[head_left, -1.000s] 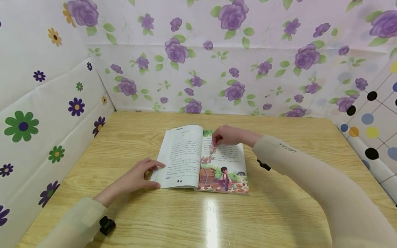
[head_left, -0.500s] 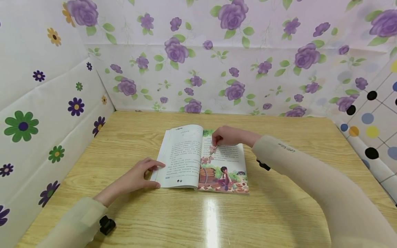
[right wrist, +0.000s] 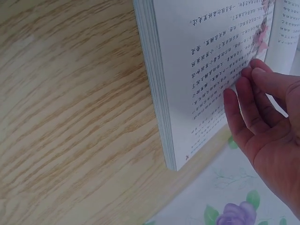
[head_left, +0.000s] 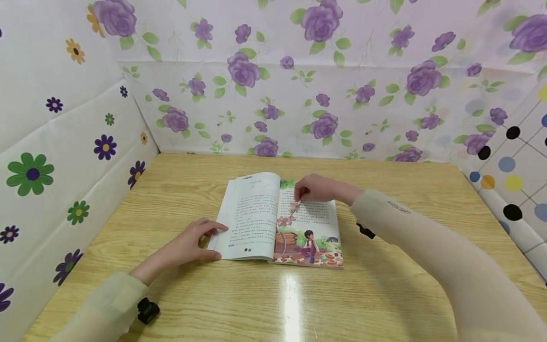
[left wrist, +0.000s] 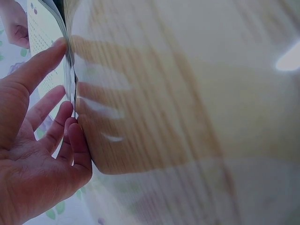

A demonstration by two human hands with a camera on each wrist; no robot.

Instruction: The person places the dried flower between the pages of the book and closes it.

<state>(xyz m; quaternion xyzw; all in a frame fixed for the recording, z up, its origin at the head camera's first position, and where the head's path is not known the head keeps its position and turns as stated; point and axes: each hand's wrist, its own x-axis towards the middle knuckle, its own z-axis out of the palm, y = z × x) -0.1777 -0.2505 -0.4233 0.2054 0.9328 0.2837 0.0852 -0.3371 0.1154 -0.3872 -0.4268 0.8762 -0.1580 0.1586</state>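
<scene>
An open book [head_left: 252,213] lies on the table, text on its left page and a coloured picture low on the right one. My left hand [head_left: 192,240] rests at the left page's outer edge, index finger on the paper and thumb by the lower corner. In the left wrist view the fingers of the left hand [left wrist: 51,136] are loosely bent along the page edges. My right hand [head_left: 318,187] pinches the upper end of a thin sprig of pink blossoms [head_left: 286,221], which lies over the right page near the spine. The right wrist view shows the pinching fingertips [right wrist: 258,65] beside the blossoms [right wrist: 261,40].
The wooden table [head_left: 205,299] extends around the book on all sides. Behind it hangs a purple-rose cloth [head_left: 273,109]; a daisy-patterned sheet [head_left: 68,142] stands at the left and a dotted one [head_left: 513,190] at the right.
My right hand has shifted very slightly to the right, and the top of the blossom sprig has moved a little with it. The left hand and the book stay in place.
</scene>
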